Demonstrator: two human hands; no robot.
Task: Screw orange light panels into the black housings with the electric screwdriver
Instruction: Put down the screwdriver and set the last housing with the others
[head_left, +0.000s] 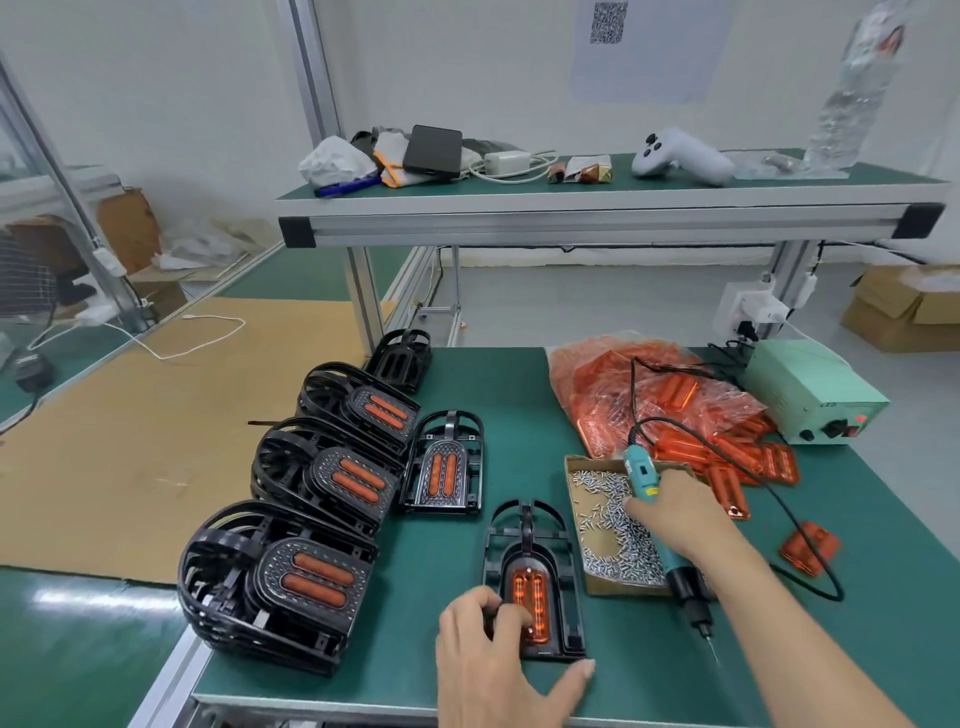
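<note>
So on the green bench (457, 395) there's a shallow cardboard tray (597, 558) at about 3 o'clock from the housing being worked on, and it's full of small silver screws (610, 530), loose in a heap. Behind that, around 1 o'clock, a clear plastic bag (613, 384) holds a pile of orange panels (675, 389), with more of them spilled out loose on the mat beside it. The right hand (675, 514) is curled around the teal electric screwdriver (641, 475), fingers clamped on its body, bit pointing down toward the near edge, over the tray. The left hand (488, 654) sits at 6 o'clock, fingers bent and pressing on the orange panel (535, 597) that's seated in the black housing (527, 540), thumb stretched out flat on the mat. Finished housings are stacked (291, 577) in three piles out at 9 to 10 o'clock. The mint-green power box (810, 395) at 2 o'clock has small print on its front, too small to read. There's a sheet with a QR code (609, 22) on the wall.
</note>
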